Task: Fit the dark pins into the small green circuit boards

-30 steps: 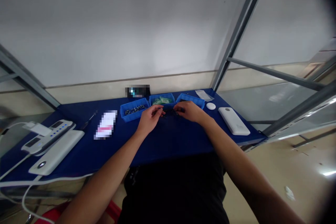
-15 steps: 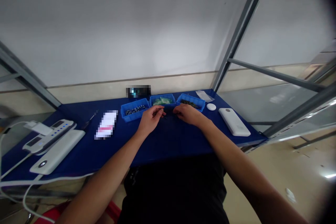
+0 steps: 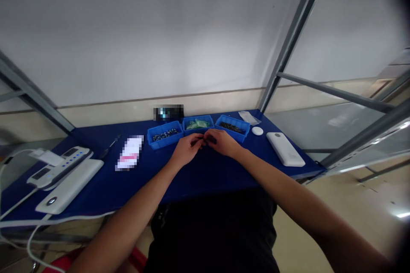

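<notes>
My left hand (image 3: 187, 149) and my right hand (image 3: 221, 141) meet fingertip to fingertip over the blue tabletop, just in front of the bins. The fingers of both are pinched together around something small and dark, too small to name. Behind them stand three blue bins: the left bin (image 3: 166, 144) holds shiny metal parts (image 3: 165, 135), the middle bin (image 3: 197, 118) holds small green-and-clear pieces (image 3: 197, 124), and the right bin (image 3: 240, 137) holds long, thin brass-coloured screw-like parts (image 3: 231, 127).
On the left lie a phone (image 3: 130, 152), a screwdriver-like tool (image 3: 107, 149), a power strip (image 3: 60, 166) and a white power bank (image 3: 70, 185) with cables. Another white power bank (image 3: 285, 149), a round white disc (image 3: 257, 131) and a clear bag (image 3: 249, 117) lie right. Metal posts (image 3: 294, 38) frame the table.
My hands have come together: the right moved left and slightly down, the left shifted a little down, so their fingertips now meet. The bins stay where they were.
</notes>
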The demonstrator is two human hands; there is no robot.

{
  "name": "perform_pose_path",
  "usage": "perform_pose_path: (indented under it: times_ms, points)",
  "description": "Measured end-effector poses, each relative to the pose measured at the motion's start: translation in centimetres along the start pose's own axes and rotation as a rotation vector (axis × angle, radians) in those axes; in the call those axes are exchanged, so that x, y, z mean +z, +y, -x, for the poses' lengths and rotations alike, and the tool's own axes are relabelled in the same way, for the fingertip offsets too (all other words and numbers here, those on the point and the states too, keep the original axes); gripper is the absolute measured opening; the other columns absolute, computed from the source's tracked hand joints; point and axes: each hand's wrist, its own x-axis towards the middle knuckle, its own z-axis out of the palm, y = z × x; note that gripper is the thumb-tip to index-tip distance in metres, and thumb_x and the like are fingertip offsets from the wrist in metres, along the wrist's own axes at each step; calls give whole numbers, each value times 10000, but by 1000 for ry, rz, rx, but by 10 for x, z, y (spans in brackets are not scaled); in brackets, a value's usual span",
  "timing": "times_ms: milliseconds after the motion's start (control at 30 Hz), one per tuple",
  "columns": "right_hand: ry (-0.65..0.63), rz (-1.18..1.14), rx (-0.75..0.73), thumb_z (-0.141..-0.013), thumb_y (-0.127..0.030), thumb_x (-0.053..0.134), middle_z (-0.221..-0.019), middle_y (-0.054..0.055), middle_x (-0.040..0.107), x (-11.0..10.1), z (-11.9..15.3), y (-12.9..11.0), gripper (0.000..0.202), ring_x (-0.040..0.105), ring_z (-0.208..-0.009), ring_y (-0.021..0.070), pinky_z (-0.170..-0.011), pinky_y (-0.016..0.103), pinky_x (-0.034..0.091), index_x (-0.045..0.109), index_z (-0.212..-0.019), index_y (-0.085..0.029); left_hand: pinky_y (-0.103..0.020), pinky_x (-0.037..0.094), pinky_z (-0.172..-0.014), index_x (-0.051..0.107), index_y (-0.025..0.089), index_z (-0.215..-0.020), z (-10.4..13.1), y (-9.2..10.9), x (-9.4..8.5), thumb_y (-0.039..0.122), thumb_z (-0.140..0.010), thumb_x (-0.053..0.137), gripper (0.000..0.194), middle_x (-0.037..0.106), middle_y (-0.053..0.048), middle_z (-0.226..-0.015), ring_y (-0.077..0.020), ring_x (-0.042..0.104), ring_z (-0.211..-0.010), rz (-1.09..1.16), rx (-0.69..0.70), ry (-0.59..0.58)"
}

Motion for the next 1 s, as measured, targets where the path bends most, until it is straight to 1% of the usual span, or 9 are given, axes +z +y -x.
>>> perform_pose_path:
  times_ms: [67, 167, 267, 400, 467, 533, 800, 867, 1000]
  points:
    - [19, 27, 3, -856, -11, 607, -909, 31, 695, -1, -1, 1, 240, 628, -799, 174, -758, 292, 488, 670, -985, -204, -383, 629, -762, 715, 228, -1168, 0, 0, -2, 383, -972, 647, 259, 808, -61, -956, -226, 767, -796, -39, 7, 57]
    - [55, 60, 5, -852, -7, 596, -934, 43, 714, -4, -2, 1, 271, 641, -850, 192, -799, 314, 502, 689, -1010, -207, -374, 623, -745, 700, 226, -1171, -1, 1, -7, 381, -984, 627, 253, 801, -60, -986, -220, 765, -792, -38, 31, 142]
    - [38, 55, -11, -863, -45, 625, -992, 57, 739, -5, -1, 1, 290, 664, -895, 210, -839, 349, 526, 717, -1077, -217, -365, 614, -760, 694, 230, -1168, -1, 1, -10, 373, -997, 608, 239, 798, -55, -1003, -215, 763, -809, -40, 43, 194]
    - [16, 94, -53, -890, -86, 656, -1064, 73, 753, 0, -1, 6, 306, 676, -1016, 248, -923, 405, 541, 732, -1142, -242, -370, 602, -788, 695, 223, -1166, 0, 3, -12, 378, -1004, 604, 241, 796, -64, -993, -222, 755, -835, -61, 56, 242]
    - [16, 144, -53, -905, -80, 640, -1064, 85, 754, 3, -2, 10, 297, 671, -1037, 259, -938, 414, 537, 732, -1142, -233, -366, 599, -790, 692, 221, -1173, 0, 3, -12, 384, -1008, 601, 248, 795, -68, -1003, -221, 754, -842, -60, 55, 247]
    - [0, 173, -43, -905, -65, 630, -1044, 89, 752, 5, -3, 13, 287, 670, -1013, 257, -920, 406, 535, 731, -1125, -220, -362, 598, -792, 690, 221, -1182, 0, 4, -11, 385, -1009, 601, 254, 796, -70, -1013, -218, 754, -845, -58, 53, 240]
    - [-41, 148, -32, -842, -10, 628, -933, 54, 699, 7, -5, 14, 245, 644, -869, 206, -809, 324, 503, 700, -974, -203, -358, 601, -766, 691, 223, -1184, 1, 5, -11, 381, -1007, 600, 254, 799, -66, -1008, -222, 759, -847, -85, 56, 236]
    - [-47, 158, -28, -830, -7, 633, -936, 56, 702, 7, -4, 13, 260, 646, -867, 208, -801, 320, 501, 698, -990, -200, -360, 602, -772, 693, 221, -1179, 1, 5, -11, 381, -1003, 605, 254, 798, -68, -1009, -227, 761, -863, -82, 53, 237]
    - [-30, 153, -30, -826, 5, 634, -975, 62, 745, 6, -5, 10, 350, 666, -914, 223, -832, 331, 512, 712, -1098, -201, -366, 601, -787, 694, 223, -1177, 1, 5, -10, 382, -998, 608, 254, 797, -67, -1017, -236, 763, -888, -64, 50, 225]
